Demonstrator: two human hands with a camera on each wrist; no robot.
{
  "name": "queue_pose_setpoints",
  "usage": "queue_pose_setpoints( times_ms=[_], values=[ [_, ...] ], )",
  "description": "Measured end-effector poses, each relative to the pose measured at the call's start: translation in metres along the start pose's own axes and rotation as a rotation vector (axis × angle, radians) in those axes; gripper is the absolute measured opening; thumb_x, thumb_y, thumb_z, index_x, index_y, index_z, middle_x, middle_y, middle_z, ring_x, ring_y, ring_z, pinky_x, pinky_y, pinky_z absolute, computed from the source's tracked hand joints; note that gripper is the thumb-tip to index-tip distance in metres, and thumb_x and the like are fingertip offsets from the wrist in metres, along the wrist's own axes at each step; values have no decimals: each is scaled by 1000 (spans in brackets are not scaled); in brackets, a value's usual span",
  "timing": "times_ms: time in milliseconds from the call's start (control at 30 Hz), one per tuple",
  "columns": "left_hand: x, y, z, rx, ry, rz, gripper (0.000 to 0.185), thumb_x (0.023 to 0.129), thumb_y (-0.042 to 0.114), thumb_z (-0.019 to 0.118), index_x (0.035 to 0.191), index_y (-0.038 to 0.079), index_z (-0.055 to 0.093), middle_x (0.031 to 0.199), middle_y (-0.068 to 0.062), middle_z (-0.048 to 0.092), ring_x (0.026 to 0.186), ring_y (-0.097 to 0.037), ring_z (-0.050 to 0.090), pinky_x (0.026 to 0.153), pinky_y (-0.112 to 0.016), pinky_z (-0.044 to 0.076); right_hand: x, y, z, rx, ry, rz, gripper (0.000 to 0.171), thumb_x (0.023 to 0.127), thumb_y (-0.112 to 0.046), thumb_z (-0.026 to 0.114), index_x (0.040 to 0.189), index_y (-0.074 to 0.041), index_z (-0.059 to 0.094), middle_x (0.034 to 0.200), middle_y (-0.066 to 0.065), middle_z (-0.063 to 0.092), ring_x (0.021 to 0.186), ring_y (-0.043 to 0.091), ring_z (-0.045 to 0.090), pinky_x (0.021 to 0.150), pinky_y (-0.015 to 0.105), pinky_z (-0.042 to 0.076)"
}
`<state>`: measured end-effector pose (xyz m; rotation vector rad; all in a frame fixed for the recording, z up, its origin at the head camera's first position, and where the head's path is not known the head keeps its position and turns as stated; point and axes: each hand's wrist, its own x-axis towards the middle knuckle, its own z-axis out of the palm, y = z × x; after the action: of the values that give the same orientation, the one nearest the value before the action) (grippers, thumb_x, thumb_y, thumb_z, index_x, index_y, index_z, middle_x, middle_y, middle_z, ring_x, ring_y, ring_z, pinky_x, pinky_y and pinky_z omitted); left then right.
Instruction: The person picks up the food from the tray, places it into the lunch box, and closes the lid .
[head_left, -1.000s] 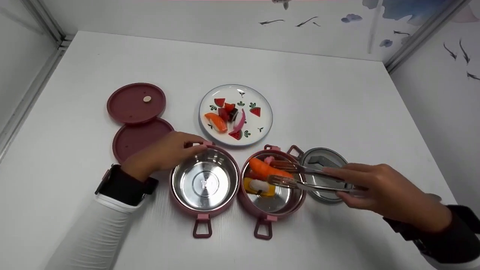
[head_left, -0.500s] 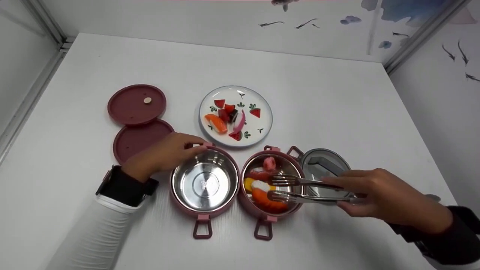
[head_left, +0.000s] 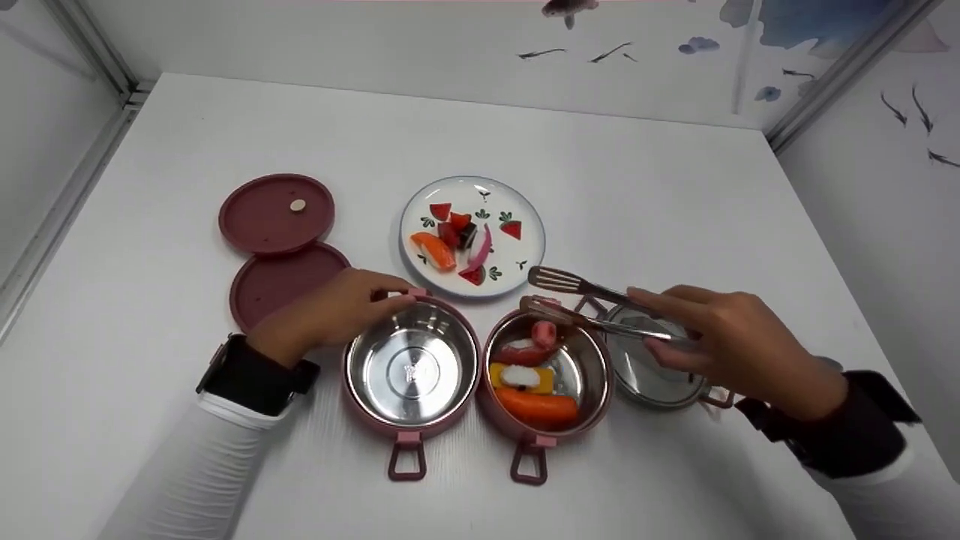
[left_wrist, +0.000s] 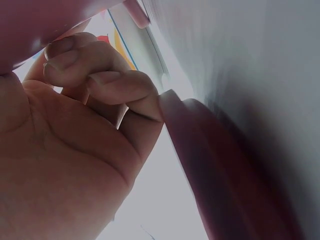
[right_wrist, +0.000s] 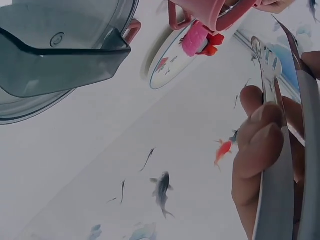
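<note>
My right hand [head_left: 720, 341] grips metal tongs [head_left: 577, 296] whose tips stand apart and empty over the far rim of the right pink steel-lined bowl [head_left: 592, 405], close to the plate [head_left: 517, 214]. That bowl holds an orange piece [head_left: 536, 405], a yellow-and-white piece [head_left: 520, 376] and pink pieces [head_left: 529, 345]. My left hand [head_left: 337, 307] holds the far-left rim of the empty pink bowl [head_left: 409, 367], fingers [left_wrist: 90, 70] curled against it. The right wrist view shows the tongs [right_wrist: 272, 75] held in my fingers [right_wrist: 260, 135]. Several sushi and red pieces [head_left: 450, 240] lie on the plate.
Two dark red lids [head_left: 276, 214] [head_left: 281, 281] lie overlapping at the left, the nearer one just behind my left hand. A steel lid with a grey handle [head_left: 652, 360] sits right of the filled bowl, under my right hand. Walls enclose the white table [head_left: 637, 187].
The tongs set the orange piece down at the near side of the right bowl, then rose out empty and moved back toward the plate. The left hand has stayed put.
</note>
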<state>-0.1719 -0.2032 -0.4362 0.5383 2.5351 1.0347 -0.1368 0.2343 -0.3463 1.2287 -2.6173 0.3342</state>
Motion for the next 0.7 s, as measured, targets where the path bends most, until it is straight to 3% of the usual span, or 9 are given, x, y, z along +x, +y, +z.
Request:
queue_pose_setpoints(
  times_ms=[167,500,700],
  values=[
    [0,-1,1,-8,4,4,30,101,48,55,122,35,71,104,3,69,98,-16,57,87,-34,44,22,8,14,-69,-51,51,55,77,-17,82,131,-18,68,90,2,71,56,3,51,50,21,44],
    [1,-1,-1,-17,13,25,29,101,49,54,118,34,72,90,3,66,92,-15,57,83,-33,44,66,16,37,-78,-135,139,57,83,-30,78,135,-11,63,99,10,71,56,15,54,52,35,47],
    [1,1,-1,-9,11,14,27,101,48,54,118,35,72,100,5,68,96,-15,58,87,-34,44,83,21,47,-96,-188,172,58,83,-33,77,134,-10,63,99,10,71,60,19,57,56,39,51]
  ],
)
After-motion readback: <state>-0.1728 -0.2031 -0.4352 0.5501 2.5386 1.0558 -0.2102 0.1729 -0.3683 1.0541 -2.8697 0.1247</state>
